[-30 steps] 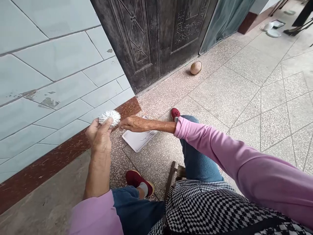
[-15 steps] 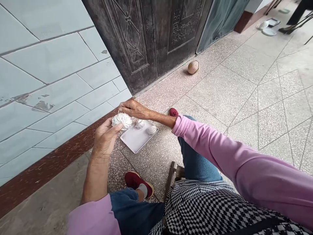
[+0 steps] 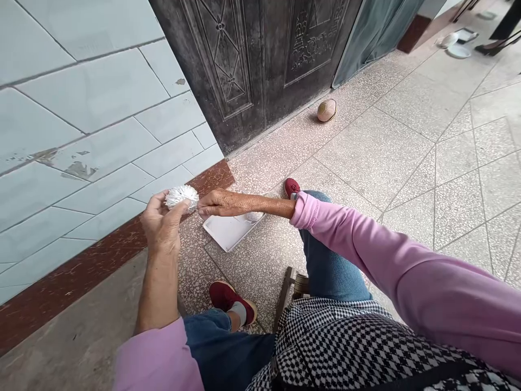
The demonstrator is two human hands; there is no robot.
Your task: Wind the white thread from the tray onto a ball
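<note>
My left hand grips a ball of white yarn, with fingers behind it and the thumb across its front. Fine strands show all over the ball's surface. Just to the right of it, my right hand has its fingers pressed together in a pinch; whatever is in them is too small or hidden to make out. Below the hands, a white shallow tray lies on the floor, partly covered by my right forearm. A white ball in the tray shows just under that forearm.
A tiled wall rises at the left. A dark carved door stands ahead, with a pinkish ball on the floor before it. A wooden stool is partly visible under me. Dishes and another person's leg appear far right.
My left hand has moved left with the yarn ball and turned it. My right hand has dropped lower and now covers more of the tray. The view has shifted slightly.
</note>
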